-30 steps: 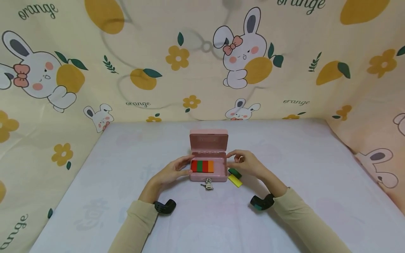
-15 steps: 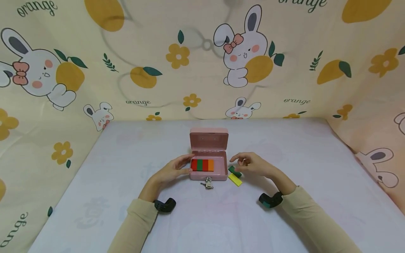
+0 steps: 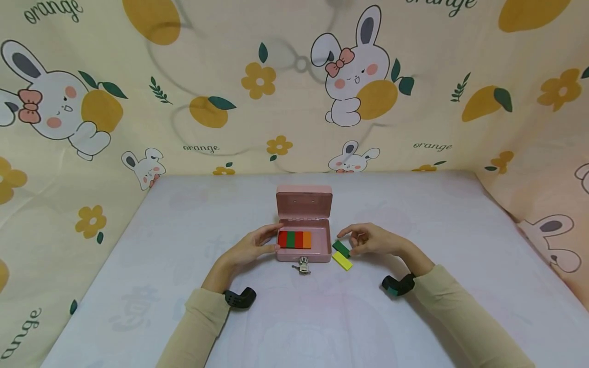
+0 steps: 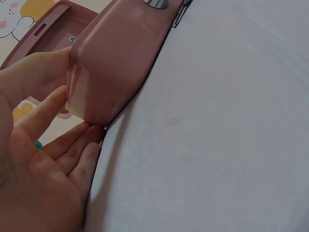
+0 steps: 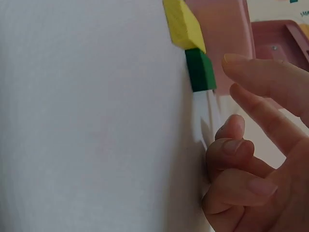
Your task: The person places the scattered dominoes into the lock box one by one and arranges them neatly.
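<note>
A small pink metal cash box stands with its lid raised. Inside, at the left, red, green and orange blocks lie in a row. My left hand rests against the box's left side, thumb and fingers fairly straight; the left wrist view shows them touching its wall. To the right of the box lie a green block and a yellow block. My right hand hovers beside the green block, thumb and forefinger apart and the other fingers bent, nothing between them.
A metal lock with keys sits at the front of the box. The table has a pale cloth. Curtain fabric with rabbits and oranges hangs at the back and sides. Each wrist wears a black device.
My right hand has drawn away from the box's right wall, moving right to beside the green block. The left hand has stayed at the box.
</note>
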The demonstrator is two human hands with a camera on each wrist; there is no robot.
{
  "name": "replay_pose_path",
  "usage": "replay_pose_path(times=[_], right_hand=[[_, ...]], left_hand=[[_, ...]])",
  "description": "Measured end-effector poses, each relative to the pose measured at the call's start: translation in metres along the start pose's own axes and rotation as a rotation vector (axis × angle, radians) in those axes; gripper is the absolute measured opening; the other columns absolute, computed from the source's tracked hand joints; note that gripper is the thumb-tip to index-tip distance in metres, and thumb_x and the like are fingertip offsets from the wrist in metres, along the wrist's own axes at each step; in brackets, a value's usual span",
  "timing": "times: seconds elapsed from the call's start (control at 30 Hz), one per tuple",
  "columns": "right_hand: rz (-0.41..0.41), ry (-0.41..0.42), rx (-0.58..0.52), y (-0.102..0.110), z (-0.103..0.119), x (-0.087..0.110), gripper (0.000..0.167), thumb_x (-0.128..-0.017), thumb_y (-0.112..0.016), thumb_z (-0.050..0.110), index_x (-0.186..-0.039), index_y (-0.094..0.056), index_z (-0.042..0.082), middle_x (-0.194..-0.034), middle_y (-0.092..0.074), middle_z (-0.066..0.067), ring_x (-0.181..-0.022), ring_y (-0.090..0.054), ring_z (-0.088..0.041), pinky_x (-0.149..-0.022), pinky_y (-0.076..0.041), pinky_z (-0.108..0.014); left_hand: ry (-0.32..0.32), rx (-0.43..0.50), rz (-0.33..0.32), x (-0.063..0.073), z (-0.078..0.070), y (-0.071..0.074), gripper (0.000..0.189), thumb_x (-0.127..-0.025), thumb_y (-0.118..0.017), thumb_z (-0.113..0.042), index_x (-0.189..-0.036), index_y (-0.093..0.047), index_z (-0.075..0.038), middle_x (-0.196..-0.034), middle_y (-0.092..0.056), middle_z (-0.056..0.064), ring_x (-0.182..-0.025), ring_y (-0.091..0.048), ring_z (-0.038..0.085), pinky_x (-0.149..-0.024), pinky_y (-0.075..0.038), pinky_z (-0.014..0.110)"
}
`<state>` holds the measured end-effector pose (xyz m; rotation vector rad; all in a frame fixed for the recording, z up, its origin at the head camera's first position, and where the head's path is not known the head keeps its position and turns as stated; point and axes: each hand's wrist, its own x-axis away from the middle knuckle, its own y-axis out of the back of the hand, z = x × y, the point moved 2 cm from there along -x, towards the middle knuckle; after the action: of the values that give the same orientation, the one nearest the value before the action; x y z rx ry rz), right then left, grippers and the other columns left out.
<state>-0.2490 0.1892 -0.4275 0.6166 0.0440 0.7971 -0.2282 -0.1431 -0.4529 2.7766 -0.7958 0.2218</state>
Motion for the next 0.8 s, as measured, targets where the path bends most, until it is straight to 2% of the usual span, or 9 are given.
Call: replay_pose_path(times=[0.2, 0.5, 0.8], right_hand=[[0.031, 0.0, -0.019, 0.0008, -0.004, -0.0018, 0.047, -0.083, -0.072, 0.008, -0.126, -0.056, -0.003, -0.079, -0.046, -0.002, -0.067, -0.044, -0.007, -0.059, -0.037, -0.017], [0.083, -0.074, -0.018, 0.0012, -0.0044, -0.0044, 0.054, -0.081, -0.073, 0.009, -0.132, -0.054, 0.0, -0.077, -0.041, -0.002, -0.068, -0.041, -0.009, -0.062, -0.034, -0.02], [0.091, -0.106, -0.018, 0.0012, -0.0028, -0.0058, 0.056, -0.081, -0.074, 0.008, -0.133, -0.054, 0.001, -0.076, -0.038, -0.001, -0.069, -0.039, -0.01, -0.064, -0.033, -0.022]], left_hand=[[0.0, -0.006, 0.001, 0.0003, 0.0009, 0.0001, 0.062, -0.094, -0.061, -0.015, -0.149, -0.034, -0.016, -0.161, -0.028, 0.005, -0.151, -0.022, 0.03, -0.124, -0.02, 0.051], [-0.018, -0.029, 0.013, 0.0, 0.001, 0.001, 0.062, -0.095, -0.06, -0.014, -0.15, -0.032, -0.014, -0.161, -0.026, 0.008, -0.151, -0.022, 0.033, -0.123, -0.021, 0.053], [0.004, 0.019, 0.008, -0.0004, 0.0005, 0.0006, 0.062, -0.094, -0.061, -0.014, -0.149, -0.034, -0.016, -0.161, -0.028, 0.004, -0.152, -0.021, 0.029, -0.124, -0.02, 0.051]])
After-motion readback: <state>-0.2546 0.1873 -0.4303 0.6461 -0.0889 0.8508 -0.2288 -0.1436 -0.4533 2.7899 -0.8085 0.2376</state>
